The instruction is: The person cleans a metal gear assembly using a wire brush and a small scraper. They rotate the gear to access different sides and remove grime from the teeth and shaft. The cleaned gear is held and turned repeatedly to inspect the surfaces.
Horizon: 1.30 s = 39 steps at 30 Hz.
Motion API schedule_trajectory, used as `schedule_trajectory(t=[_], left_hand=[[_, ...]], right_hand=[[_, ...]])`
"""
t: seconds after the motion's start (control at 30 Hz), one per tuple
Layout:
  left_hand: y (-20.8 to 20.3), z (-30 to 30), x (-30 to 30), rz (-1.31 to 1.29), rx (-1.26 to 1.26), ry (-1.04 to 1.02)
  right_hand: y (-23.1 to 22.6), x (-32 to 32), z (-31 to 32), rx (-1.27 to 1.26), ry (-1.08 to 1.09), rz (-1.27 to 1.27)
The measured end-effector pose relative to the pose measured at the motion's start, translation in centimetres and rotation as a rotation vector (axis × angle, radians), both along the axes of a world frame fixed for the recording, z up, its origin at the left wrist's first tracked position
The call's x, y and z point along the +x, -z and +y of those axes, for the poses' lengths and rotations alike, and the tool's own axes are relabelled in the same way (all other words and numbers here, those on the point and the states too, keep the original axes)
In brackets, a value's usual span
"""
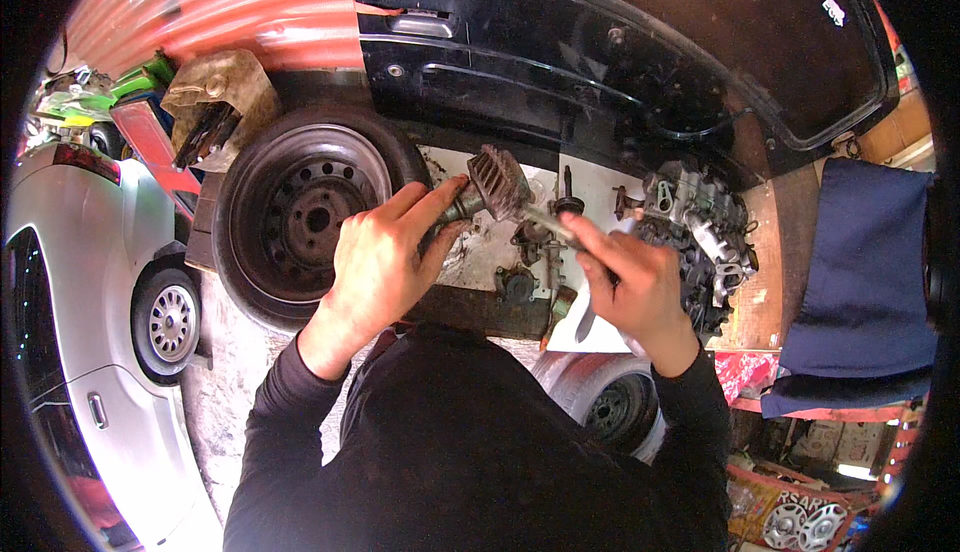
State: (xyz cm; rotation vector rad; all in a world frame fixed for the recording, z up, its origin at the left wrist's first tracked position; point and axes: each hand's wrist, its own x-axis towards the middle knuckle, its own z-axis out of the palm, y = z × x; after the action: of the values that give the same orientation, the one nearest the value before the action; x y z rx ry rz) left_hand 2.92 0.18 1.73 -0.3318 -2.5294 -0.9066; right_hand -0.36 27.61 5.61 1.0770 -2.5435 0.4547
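Observation:
My left hand (385, 252) is closed round the round neck of a grimy finned metal part (500, 182), whose ribbed end points away from me. In my right hand (635, 282) is a slim light-coloured tool (545, 220), its tip at the right side of the finned part. The fingers hide much of this tool, so its exact kind does not show. A dark, narrow end (585, 326) hangs below the right hand; whether it belongs to the same tool I cannot tell. Beyond and under the hands, small metal engine parts (516, 285) lie on a white-topped bench (598, 184).
A wheel with a tyre (315, 217) lies at the left of the bench. An engine block (700, 232) stands at the right, near a dark blue cloth (855, 272). Behind leans a black vehicle panel (500, 42). More wheels (610, 402) sit below; a silver car (100, 322) is at the left.

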Motion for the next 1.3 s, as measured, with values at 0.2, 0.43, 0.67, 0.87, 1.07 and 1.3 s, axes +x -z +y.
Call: schedule_trajectory(t=[0.2, 0.43, 0.67, 0.87, 1.07, 1.3], left_hand=[[0.1, 0.3, 0.1, -0.029, 0.003, 0.019], [0.2, 0.2, -0.2, 0.016, -0.012, 0.004], [0.7, -0.2, -0.8, 0.013, -0.021, -0.022], [0.2, -0.1, -1.0, 0.034, -0.029, -0.001], [0.3, -0.1, -1.1, 0.051, -0.035, -0.001], [0.2, -0.2, -1.3, 0.042, -0.012, -0.013]], right_hand=[[0.1, -0.3, 0.1, -0.164, -0.021, 0.059], [1.4, -0.5, -0.6, -0.158, 0.039, -0.030], [0.8, 1.2, -1.1, 0.163, -0.077, -0.324], [1.1, -0.3, -1.4, -0.166, -0.028, -0.161], [0.5, -0.5, -0.9, -0.258, -0.074, -0.168], [0.8, -0.2, -0.5, -0.119, -0.087, -0.260]])
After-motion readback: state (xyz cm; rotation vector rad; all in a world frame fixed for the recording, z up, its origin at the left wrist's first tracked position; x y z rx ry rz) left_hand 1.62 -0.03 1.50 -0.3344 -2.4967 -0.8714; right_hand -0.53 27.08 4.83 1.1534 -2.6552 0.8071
